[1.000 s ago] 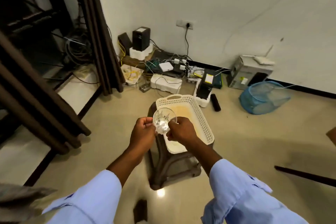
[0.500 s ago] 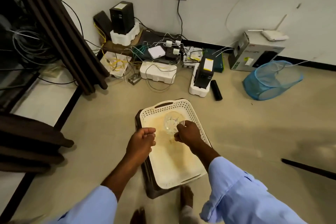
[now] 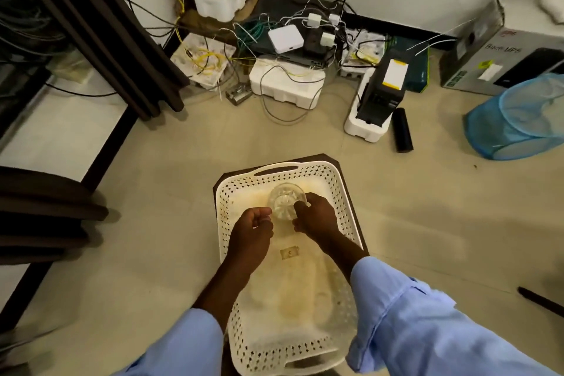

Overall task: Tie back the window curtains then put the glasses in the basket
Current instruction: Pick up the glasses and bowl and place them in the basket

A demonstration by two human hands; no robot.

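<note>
A clear cut glass (image 3: 285,201) hangs upright inside the far half of the white perforated basket (image 3: 224,223). My right hand (image 3: 316,221) grips it from the right side. My left hand (image 3: 253,230) is curled into a loose fist, its thumb and forefinger right beside the glass's left edge; I cannot tell if they touch. The basket rests on a dark stool (image 3: 232,172). Dark brown curtains (image 3: 122,40) hang at the upper left, and more curtain folds (image 3: 45,210) lie at the left edge.
Along the far wall sit tangled cables, a white router (image 3: 285,38), foam blocks (image 3: 287,88) and black devices (image 3: 381,91). A black cylinder (image 3: 403,130), a blue mesh basket (image 3: 518,119) and a cardboard box (image 3: 476,49) lie to the right.
The glass has come down from above the stool into the basket. My left hand let go of it, then moved back beside it. The view has tilted down over the basket.
</note>
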